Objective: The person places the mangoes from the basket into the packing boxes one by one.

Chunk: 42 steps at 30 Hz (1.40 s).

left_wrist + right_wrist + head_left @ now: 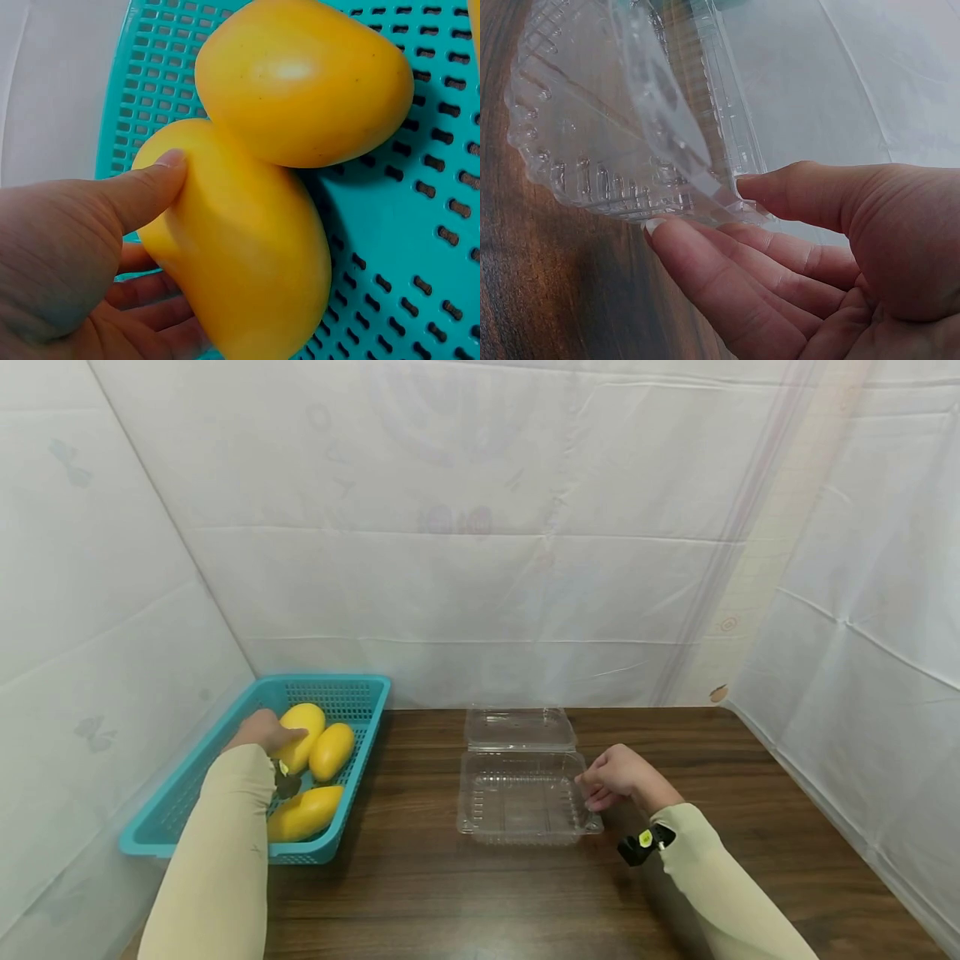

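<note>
In the blue-green basket (375, 727) on the left, my left hand (262, 732) grips a yellow mango (247, 240). The thumb lies on its upper side and the fingers curl against its lower side, partly hidden beneath it. A second mango (332, 752) touches the held one. Nearer the basket's front lies a third mango (306, 812). My right hand (618, 775) pinches the right rim of a clear plastic clamshell container (525, 810) between thumb and fingers. The container's lid (521, 727) is folded back away from me.
Both basket and container stand on a dark wood-grain table (405, 902). White sheeting (480, 568) hangs behind the table and along both sides. The basket's left edge is close to the left sheet.
</note>
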Tool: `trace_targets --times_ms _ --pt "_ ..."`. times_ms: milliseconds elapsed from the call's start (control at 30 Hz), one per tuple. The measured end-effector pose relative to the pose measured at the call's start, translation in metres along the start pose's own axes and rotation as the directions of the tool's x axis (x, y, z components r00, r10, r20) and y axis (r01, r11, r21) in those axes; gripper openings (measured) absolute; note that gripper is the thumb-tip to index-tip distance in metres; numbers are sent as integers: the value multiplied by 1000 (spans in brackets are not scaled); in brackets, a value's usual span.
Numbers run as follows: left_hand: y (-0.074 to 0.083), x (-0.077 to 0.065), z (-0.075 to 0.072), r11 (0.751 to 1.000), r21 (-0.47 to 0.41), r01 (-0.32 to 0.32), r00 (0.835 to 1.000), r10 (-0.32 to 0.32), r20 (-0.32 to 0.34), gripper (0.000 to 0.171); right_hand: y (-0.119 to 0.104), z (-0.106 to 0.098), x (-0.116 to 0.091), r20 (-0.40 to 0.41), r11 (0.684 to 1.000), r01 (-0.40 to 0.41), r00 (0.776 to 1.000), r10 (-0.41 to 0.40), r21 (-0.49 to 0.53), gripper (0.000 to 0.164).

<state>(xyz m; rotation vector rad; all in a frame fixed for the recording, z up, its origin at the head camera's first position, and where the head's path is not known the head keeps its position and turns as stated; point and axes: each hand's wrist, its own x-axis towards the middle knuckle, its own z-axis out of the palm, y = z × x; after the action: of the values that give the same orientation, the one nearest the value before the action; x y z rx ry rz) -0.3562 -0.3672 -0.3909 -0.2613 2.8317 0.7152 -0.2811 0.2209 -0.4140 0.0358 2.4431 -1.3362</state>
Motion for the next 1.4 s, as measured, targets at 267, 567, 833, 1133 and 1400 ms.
trace_targets --times_ms 267,567,833,1133,1400 --pt "3 -5 1 1000 -5 -9 1000 9 1 54 0 1 2 -5 1000 1 1000 -1 -3 20" --pt "4 -6 -1 1000 -4 -24 999 25 24 46 -3 2 3 -6 1000 -6 1000 6 2 20" --pt "-2 -7 -2 1000 -8 -22 1000 21 -2 48 -3 3 5 3 1000 -10 1000 10 22 20" --pt "-7 -5 -5 999 -17 -50 998 49 -34 61 -2 3 6 10 1000 -9 1000 9 28 21" --pt "0 -10 -13 992 3 -122 992 122 -44 80 -2 0 5 8 1000 -7 1000 7 -3 22"
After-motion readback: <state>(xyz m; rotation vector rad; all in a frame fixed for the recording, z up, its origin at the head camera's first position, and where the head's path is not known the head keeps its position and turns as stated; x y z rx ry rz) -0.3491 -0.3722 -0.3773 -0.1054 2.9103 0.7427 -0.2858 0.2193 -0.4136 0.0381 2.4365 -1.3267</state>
